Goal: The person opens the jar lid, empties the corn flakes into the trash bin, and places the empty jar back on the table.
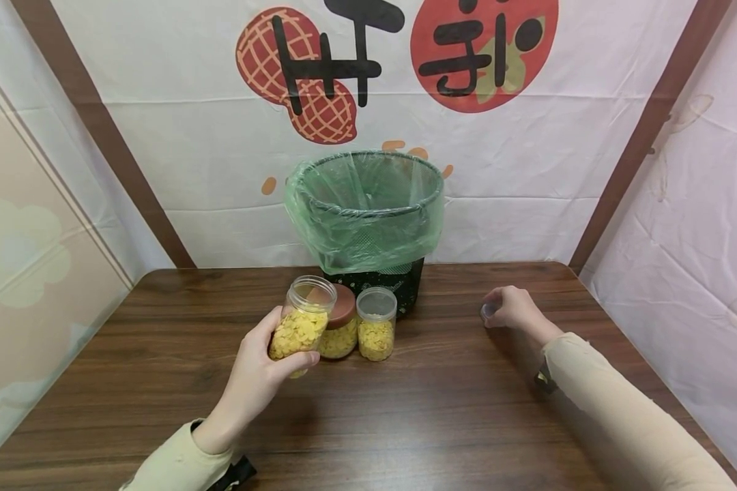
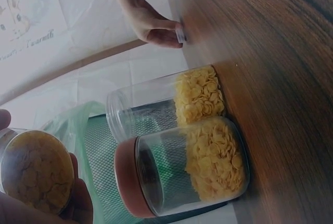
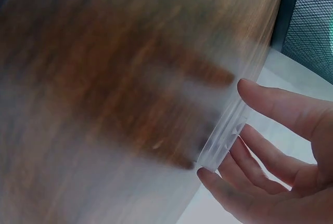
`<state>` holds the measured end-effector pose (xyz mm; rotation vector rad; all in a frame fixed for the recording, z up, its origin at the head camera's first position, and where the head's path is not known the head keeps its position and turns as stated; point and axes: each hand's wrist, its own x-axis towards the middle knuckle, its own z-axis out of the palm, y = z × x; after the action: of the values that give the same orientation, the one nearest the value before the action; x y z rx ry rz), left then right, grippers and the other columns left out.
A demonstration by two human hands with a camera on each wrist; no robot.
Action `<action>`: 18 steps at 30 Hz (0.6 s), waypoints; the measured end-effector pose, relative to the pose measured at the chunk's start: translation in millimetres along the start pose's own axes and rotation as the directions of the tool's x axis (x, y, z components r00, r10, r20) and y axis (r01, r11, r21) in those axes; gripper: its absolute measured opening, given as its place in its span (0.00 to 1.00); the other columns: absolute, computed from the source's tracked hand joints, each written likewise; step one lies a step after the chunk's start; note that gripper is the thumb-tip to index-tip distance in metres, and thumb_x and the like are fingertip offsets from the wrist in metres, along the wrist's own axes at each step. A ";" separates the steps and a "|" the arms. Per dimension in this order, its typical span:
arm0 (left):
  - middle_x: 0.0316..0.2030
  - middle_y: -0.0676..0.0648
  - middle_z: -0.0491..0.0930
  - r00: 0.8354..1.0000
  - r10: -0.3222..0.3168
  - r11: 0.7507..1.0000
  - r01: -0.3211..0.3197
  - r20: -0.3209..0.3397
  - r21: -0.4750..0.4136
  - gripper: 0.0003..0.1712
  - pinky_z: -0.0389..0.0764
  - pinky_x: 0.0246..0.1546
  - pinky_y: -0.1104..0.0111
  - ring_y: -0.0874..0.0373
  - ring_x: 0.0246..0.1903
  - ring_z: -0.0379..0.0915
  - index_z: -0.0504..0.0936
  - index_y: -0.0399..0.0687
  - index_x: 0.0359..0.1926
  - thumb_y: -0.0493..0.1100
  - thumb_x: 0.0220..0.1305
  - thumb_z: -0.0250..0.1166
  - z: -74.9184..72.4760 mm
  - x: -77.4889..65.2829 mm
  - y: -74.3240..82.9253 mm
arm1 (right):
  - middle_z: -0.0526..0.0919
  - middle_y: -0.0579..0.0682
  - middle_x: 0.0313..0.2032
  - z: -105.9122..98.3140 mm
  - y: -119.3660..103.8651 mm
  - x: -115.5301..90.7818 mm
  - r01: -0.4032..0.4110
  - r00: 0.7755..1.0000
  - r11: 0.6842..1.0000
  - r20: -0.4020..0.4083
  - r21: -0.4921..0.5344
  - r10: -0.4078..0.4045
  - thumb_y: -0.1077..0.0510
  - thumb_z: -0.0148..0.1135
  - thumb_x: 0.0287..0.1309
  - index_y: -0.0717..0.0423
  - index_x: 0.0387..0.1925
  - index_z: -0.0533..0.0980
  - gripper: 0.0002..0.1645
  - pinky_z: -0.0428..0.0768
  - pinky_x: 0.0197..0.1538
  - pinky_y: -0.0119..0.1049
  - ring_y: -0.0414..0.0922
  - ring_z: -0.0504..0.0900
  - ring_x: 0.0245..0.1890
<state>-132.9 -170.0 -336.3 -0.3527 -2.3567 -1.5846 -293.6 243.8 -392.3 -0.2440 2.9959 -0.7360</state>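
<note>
My left hand (image 1: 259, 361) grips an uncapped clear jar (image 1: 301, 327) of yellow flakes and holds it tilted above the table. Its round base faces the camera in the left wrist view. On the right side, my right hand (image 1: 516, 312) pinches a clear lid (image 3: 223, 133) by its edge, low at the table surface. Beside the held jar stands a jar with a brown lid (image 2: 132, 177), part full of the same flakes (image 2: 216, 159). A smaller clear jar (image 1: 377, 326) of flakes stands upright just right of it.
A black mesh bin (image 1: 410, 283) lined with a green plastic bag (image 1: 368, 239) stands behind the jars at the table's back edge. The brown wooden table (image 1: 405, 416) stretches in front. A printed white cloth (image 1: 503, 177) hangs behind it.
</note>
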 end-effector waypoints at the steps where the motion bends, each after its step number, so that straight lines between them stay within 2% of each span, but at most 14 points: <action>1: 0.32 0.48 0.77 1.000 -0.003 1.000 0.003 0.000 0.002 0.23 0.79 0.28 0.67 0.59 0.29 0.75 0.75 0.51 0.42 0.35 0.44 0.72 -0.1 0.0 -0.3 | 0.82 0.61 0.46 0.3 0.2 0.0 0.002 1.000 1.000 0.000 -0.001 -0.002 0.62 0.74 0.37 0.63 0.45 0.79 0.27 0.75 0.48 0.47 0.53 0.79 0.43; 6: 0.32 0.48 0.76 1.000 -0.013 1.000 0.013 0.005 0.013 0.23 0.79 0.28 0.67 0.59 0.29 0.75 0.75 0.52 0.42 0.35 0.43 0.72 -0.4 -0.2 -0.3 | 0.82 0.62 0.46 1.2 0.6 0.0 0.001 1.000 1.000 0.001 0.007 -0.001 0.62 0.74 0.37 0.64 0.45 0.79 0.27 0.76 0.47 0.47 0.52 0.79 0.42; 12: 0.33 0.46 0.76 1.000 -0.007 1.000 0.007 -0.002 -0.030 0.23 0.79 0.25 0.65 0.58 0.28 0.75 0.75 0.50 0.45 0.34 0.46 0.71 -0.4 -1.0 2.2 | 0.82 0.62 0.45 2.1 2.1 0.4 0.005 1.000 1.000 0.005 0.025 -0.005 0.62 0.74 0.38 0.64 0.47 0.79 0.28 0.78 0.43 0.45 0.52 0.79 0.40; 18: 0.34 0.46 0.76 1.000 0.002 0.999 -0.002 -0.012 -0.043 0.24 0.79 0.26 0.66 0.59 0.29 0.75 0.76 0.49 0.46 0.34 0.46 0.71 -0.9 -1.5 4.2 | 0.82 0.62 0.46 2.8 2.6 0.7 -0.003 1.000 0.999 0.014 0.038 0.002 0.63 0.74 0.38 0.64 0.47 0.79 0.28 0.77 0.46 0.46 0.53 0.80 0.43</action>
<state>-129.9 -169.3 -332.9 -0.3539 -2.3155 -1.6344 -294.4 244.7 -396.1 -0.2428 2.9653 -0.7875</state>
